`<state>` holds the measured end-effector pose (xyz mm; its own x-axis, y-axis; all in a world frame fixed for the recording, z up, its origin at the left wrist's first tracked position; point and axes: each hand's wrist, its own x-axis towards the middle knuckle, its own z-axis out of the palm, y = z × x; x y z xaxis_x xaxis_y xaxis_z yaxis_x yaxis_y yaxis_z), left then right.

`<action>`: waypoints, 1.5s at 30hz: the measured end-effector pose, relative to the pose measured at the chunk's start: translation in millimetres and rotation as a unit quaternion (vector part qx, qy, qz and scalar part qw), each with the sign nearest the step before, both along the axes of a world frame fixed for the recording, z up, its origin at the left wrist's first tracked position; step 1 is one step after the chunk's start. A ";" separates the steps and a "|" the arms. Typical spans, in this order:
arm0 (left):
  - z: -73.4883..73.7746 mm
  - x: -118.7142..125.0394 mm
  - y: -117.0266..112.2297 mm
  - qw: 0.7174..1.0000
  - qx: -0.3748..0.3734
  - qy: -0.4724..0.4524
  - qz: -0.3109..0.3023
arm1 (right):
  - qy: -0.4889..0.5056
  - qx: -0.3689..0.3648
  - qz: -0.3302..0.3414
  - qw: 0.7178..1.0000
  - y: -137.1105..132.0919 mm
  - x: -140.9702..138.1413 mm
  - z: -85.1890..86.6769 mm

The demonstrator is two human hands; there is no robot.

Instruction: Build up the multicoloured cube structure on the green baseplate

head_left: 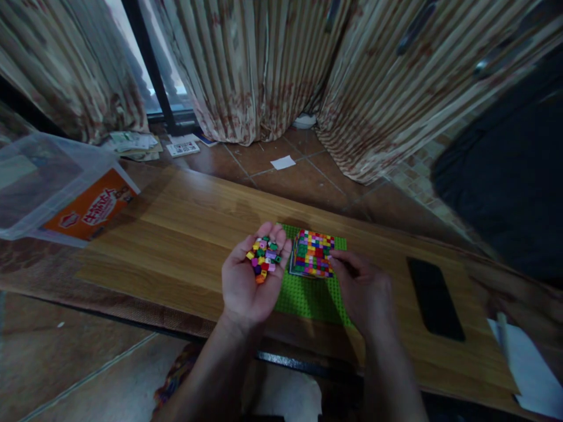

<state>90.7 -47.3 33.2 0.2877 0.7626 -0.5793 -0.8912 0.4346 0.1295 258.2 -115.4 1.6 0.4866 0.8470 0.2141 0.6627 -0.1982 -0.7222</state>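
Observation:
My left hand (246, 293) is turned palm up and cupped, with a pile of small toy bricks (266, 258) in many colours lying in it. Just right of its fingertips, a block built of multicoloured toy bricks (313, 253) stands on a green studded baseplate (294, 296). At the right side of this block, my right hand (363, 287) has thumb and forefinger pinched together. A small pale pink brick seems to show at those fingertips, close against the block; whether it touches is unclear.
The wooden board (185, 234) carries a black phone (435, 298) on the right. A clear plastic bin (65, 187) with an orange label stands at the left. White paper (532, 369) lies at the right edge, and long curtains (259, 70) hang behind.

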 end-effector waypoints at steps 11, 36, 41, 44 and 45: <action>-0.4 -0.5 -0.8 1.000 -0.001 0.001 -0.009 | -0.039 0.007 -0.022 0.999 4.8 -7.9 -5.6; 1.1 1.9 -5.1 0.995 0.066 -0.040 -0.057 | -0.016 0.016 0.003 1.000 5.2 -6.3 -6.1; 1.1 3.7 -7.2 0.994 0.081 -0.042 -0.065 | -0.043 -0.008 0.025 0.999 7.0 -3.4 -7.7; 0.6 4.3 -7.6 0.993 0.082 -0.044 -0.070 | -0.057 -0.018 0.028 0.998 6.7 -0.7 -6.5; 0.4 4.4 -7.7 0.993 0.081 -0.045 -0.072 | -0.054 -0.016 0.024 0.998 5.5 -0.9 -4.0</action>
<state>95.1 -55.1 33.5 0.4451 0.7911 -0.4195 -0.8328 0.5379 0.1308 257.3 -109.9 -2.4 0.4205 0.8760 0.2362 0.7461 -0.1857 -0.6395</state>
